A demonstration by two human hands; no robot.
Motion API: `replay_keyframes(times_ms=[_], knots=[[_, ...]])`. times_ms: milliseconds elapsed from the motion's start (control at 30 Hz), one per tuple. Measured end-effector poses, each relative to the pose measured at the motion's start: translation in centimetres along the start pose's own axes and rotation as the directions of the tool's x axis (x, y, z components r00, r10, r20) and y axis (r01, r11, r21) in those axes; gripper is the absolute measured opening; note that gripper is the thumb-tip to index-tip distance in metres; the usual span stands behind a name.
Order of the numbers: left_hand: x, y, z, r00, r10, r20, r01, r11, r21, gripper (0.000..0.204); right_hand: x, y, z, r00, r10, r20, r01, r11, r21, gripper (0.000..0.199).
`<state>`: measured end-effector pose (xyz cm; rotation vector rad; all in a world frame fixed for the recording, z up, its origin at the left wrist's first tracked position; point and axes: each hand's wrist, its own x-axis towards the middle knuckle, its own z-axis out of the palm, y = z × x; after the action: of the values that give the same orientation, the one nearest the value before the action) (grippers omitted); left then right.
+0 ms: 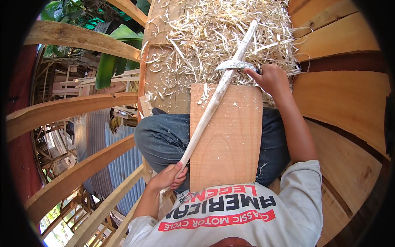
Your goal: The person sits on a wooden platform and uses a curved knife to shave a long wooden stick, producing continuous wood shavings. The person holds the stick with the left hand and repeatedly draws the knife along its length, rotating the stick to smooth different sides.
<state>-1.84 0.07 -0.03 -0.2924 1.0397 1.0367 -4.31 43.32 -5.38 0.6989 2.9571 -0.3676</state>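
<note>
Left hand (168, 177) grips the stick (212, 108), maybe to steady it, while a knife (233, 65) pokes left from right hand (272, 79)'s curled fingers.

the stick (213, 103) is rough matt wood, the blade (234, 64) scuffed metal, the board (232, 136) smooth wood, the trousers (160, 132) denim.

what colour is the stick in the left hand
The stick is pale cream with faint greyish-brown patches, seen best in the head view.
</note>
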Motion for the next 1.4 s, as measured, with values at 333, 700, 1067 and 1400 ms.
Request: replay_keyframes(times_ms=[333, 700, 1067, 1400], knots=[[0.2, -0.5, -0.6, 0.999, 0.013, 0.035, -0.013, 1.000, -0.008, 0.056, 0.2, 1.2, -0.1, 0.997, 0.070, -0.043, -0.064, 0.990, 0.127, 0.082], [0.1, 0.2, 0.5, 1.000, -0.011, -0.015, 0.010, 0.999, -0.051, 0.056, 1.0, 0.9, 0.9, 0.999, 0.023, -0.036, -0.024, 1.000, -0.019, 0.086], [0.2, -0.6, -0.2, 0.999, 0.050, 0.017, -0.049, 0.998, -0.040, 0.055, 1.2, 1.7, -0.3, 0.993, 0.020, 0.112, -0.036, 0.988, 0.148, 0.085], [0.1, 0.0, -0.1, 0.999, 0.000, 0.041, 0.004, 0.996, -0.091, 0.055, 2.0, 0.6, 1.1, 0.999, -0.030, 0.021, 0.030, 1.000, 0.009, 0.088]])
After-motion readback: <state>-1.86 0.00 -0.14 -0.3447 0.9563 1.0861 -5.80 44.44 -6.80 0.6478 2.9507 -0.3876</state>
